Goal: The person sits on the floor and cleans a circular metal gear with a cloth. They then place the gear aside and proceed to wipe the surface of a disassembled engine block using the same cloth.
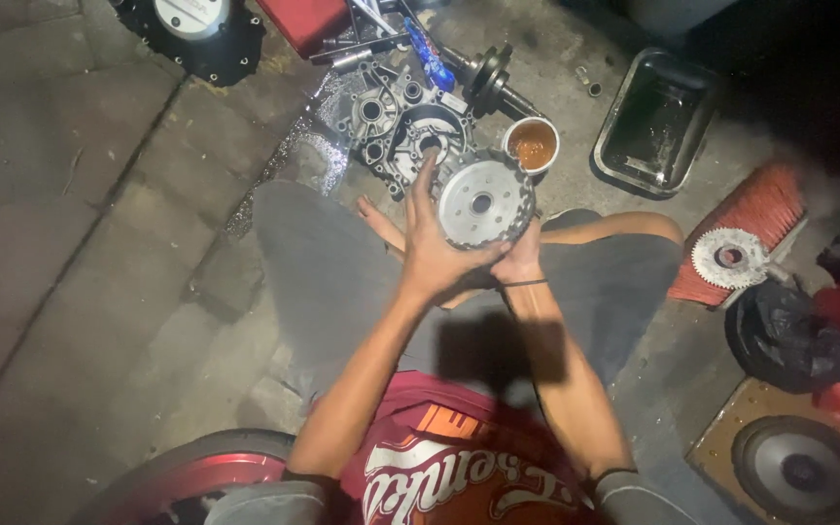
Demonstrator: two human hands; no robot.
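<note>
A person sits cross-legged on a paved floor (pixel 60 243), seen from above, in a red shirt and grey trousers. Nearest the viewer, a red-rimmed wheel (pixel 182 476) curves in at the lower left and a round speaker (pixel 801 470) sits at the lower right.

Both forearms reach forward over the lap. The left hand (pixel 432 248) wraps the near left edge of a round silver clutch basket (pixel 483 202), its fingers (pixel 423 185) closed against the rim. The right hand (pixel 519 258) supports the basket from below at its near right edge; how its grip is set cannot be told, as the part hides most of it.

To the right lie a toothed metal gear (pixel 728 257) on an orange brush (pixel 755 219) and a black bag (pixel 789 335).

Just beyond the basket stand a cup of amber liquid (pixel 533 144) and a grey engine case (pixel 402 122). Farther off are a dark metal tray (pixel 653 122), a crankshaft (pixel 493 78), and a black round cover (pixel 192 29) at the upper left.
</note>
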